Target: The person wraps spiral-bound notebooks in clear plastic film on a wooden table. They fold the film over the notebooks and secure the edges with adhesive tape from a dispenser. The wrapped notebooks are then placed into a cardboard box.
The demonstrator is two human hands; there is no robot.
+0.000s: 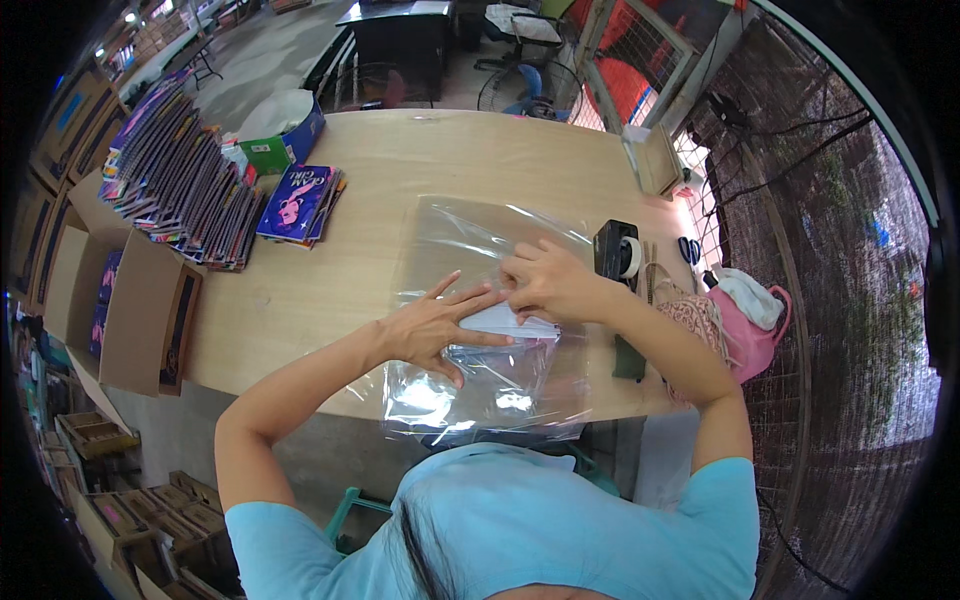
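From my remote seat I take the centre of the head view as the hub of the clock; there the clear film (450,235) lies spread on the pale table (440,150), its near end reaching the edge at 6 o'clock, with bright glare across its lower part; a white piece (490,320) sits at the hub within the film's outline, partly hidden by the hands; I cannot tell how the film is folded about it; the left hand (432,325), coming in from 8 o'clock, is open, palm down, its fingers spread and reaching across the white piece; the right hand (545,280), coming in from 4 o'clock, has its fingers bent down at the white piece, close to the left fingertips; I cannot tell whether it pinches anything; between 2 and 3 o'clock I see a black tape dispenser (607,252) just beside the film, then scissors (690,250) farther out; a pink bag (750,345) rests just past 3; at 9 stands an open carton (145,310); toward 10 a long row of notebooks (190,185) leans along the table's side, with a small pile (298,205) near it; a green and blue box (280,138) stands between 10 and 11; beyond the table, just past 12, is a fan (530,92).
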